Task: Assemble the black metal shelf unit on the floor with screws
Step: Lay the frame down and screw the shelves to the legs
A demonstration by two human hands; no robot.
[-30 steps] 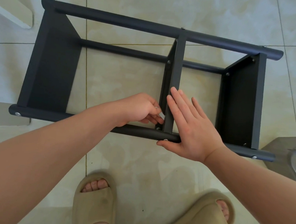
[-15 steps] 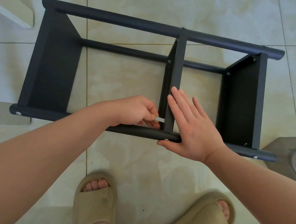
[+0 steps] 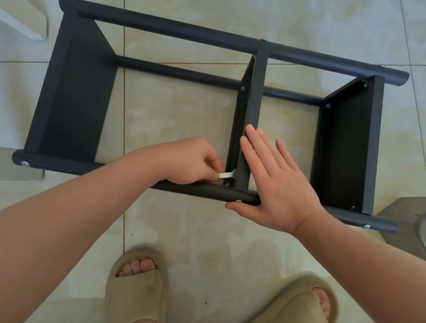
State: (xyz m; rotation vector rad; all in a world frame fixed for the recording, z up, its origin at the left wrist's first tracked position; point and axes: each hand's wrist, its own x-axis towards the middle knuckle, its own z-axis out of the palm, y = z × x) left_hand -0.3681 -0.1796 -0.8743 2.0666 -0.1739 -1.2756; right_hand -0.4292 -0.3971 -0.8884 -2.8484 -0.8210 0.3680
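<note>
Black metal fills the middle of the frame: the shelf unit (image 3: pixel 74 90) lies on its side on the beige tiled floor (image 3: pixel 180 114). Its long tubes run from left to right, and three flat panels stand between them.

My left hand (image 3: pixel 194 160) reaches in from the lower left with its fingers curled. It pinches a small silvery tool (image 3: pixel 227 174) between thumb and fingertips. The tool's far end points at the foot of the middle panel (image 3: pixel 255 101), just above a screw (image 3: pixel 228 184) where that panel meets the near tube (image 3: pixel 193 188). I cannot tell whether the tool touches the screw.

My right hand (image 3: pixel 277 187) comes in from the lower right, laid flat with straight fingers. The fingers rest against the right side of the middle panel, and the thumb lies along the underside of the near tube, beside another screw head (image 3: pixel 238 201).

My feet in tan sandals (image 3: pixel 136 291) stand at the bottom of the frame, close to the near tube. A white piece of furniture (image 3: pixel 18 19) sits in the upper left corner.
</note>
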